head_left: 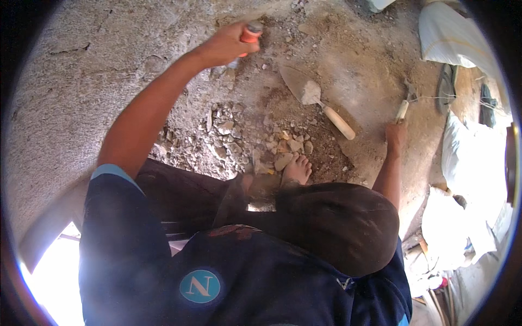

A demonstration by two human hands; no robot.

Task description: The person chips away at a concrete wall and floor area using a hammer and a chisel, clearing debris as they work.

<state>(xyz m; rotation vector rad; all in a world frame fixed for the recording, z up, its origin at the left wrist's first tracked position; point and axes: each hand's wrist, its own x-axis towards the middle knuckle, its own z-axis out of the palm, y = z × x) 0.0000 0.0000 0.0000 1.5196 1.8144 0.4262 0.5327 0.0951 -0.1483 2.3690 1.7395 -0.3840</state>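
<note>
My left hand (224,46) is wrapped round an orange-handled tool (250,36), apparently a chisel, with a grey metal cap on top. Its lower end is hidden by my fingers, close to the base of the rough wall. Well apart, on the right, my right hand (396,135) grips the pale handle of a hammer (403,110); its dark head points away from me above the dirt. Between the hands a trowel (338,122) with a wooden handle lies on the ground, its blade flat and dusty with a lump of mortar near the neck.
Broken stones and rubble (223,130) lie along the wall (70,92), near my bare foot (297,169). White sacks (451,35) stand along the right side. A dark sandal (447,87) and a thin wire (429,98) lie beyond the hammer.
</note>
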